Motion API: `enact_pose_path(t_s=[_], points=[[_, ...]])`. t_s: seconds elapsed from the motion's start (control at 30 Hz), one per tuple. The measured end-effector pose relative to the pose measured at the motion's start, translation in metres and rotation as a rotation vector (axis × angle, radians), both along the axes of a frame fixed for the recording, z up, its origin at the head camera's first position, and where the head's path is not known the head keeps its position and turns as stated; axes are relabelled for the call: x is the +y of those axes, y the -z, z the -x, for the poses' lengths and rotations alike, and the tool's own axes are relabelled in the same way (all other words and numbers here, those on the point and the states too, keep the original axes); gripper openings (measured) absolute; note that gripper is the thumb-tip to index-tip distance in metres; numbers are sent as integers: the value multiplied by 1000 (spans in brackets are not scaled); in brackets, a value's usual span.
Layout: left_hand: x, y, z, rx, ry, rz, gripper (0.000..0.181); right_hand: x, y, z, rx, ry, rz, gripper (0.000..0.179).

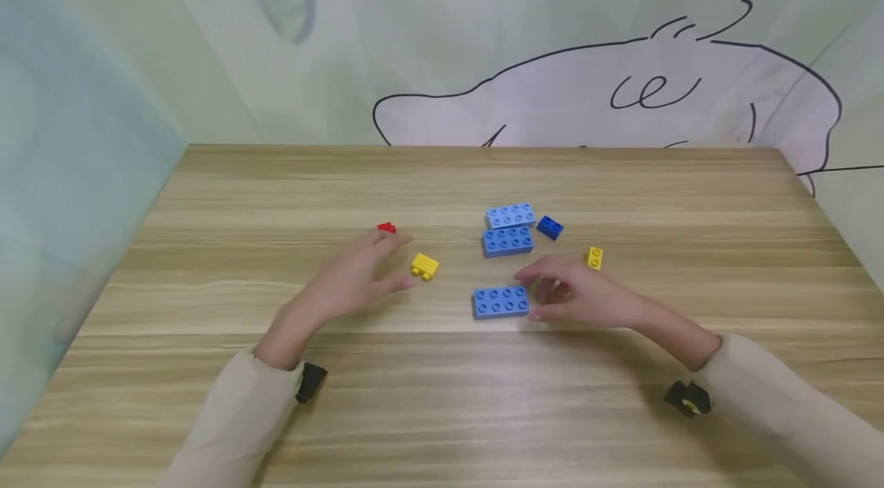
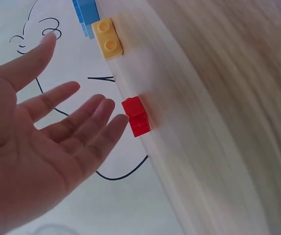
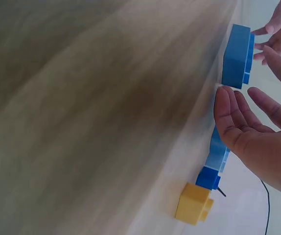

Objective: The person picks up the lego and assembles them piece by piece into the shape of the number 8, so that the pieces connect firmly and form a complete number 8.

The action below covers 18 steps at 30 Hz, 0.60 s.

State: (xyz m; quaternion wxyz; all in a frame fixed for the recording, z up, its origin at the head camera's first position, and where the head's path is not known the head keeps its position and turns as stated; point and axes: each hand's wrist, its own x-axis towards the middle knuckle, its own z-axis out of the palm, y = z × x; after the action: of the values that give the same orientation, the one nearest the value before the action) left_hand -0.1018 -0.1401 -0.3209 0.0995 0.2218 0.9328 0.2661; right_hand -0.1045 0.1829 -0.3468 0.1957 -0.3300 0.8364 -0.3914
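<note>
My left hand (image 1: 348,273), fingers spread and relaxed, hovers over the table just left of a small yellow brick (image 1: 424,266) tipped on its side. Beyond its fingertips, a red brick (image 1: 387,228) is partly hidden; in the left wrist view the whole red brick (image 2: 136,116) shows, and the palm holds nothing. A long blue eight-stud brick (image 1: 501,302) lies studs up at the fingertips of my right hand (image 1: 580,292). That hand is loosely bent, with a gap between thumb and fingers; the right wrist view shows the blue brick (image 3: 236,56) just past the fingertips.
Farther back lie a light blue long brick (image 1: 510,215) and a blue long brick (image 1: 507,242), side by side. A small dark blue brick (image 1: 550,227) sits to their right. Another yellow brick (image 1: 595,258) is behind my right hand. The wooden table (image 1: 442,411) ends at a printed backdrop (image 1: 442,35).
</note>
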Motion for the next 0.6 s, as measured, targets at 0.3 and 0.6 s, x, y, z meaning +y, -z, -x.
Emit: enact_pose_path(t_s=[0.3,0.6], points=[[8,3,10,-22,74,14,47,-7,4,1,2,14,-7,39],[11,8,22,-96,88,-17,40,-9,3,0,7,19,-18,34]])
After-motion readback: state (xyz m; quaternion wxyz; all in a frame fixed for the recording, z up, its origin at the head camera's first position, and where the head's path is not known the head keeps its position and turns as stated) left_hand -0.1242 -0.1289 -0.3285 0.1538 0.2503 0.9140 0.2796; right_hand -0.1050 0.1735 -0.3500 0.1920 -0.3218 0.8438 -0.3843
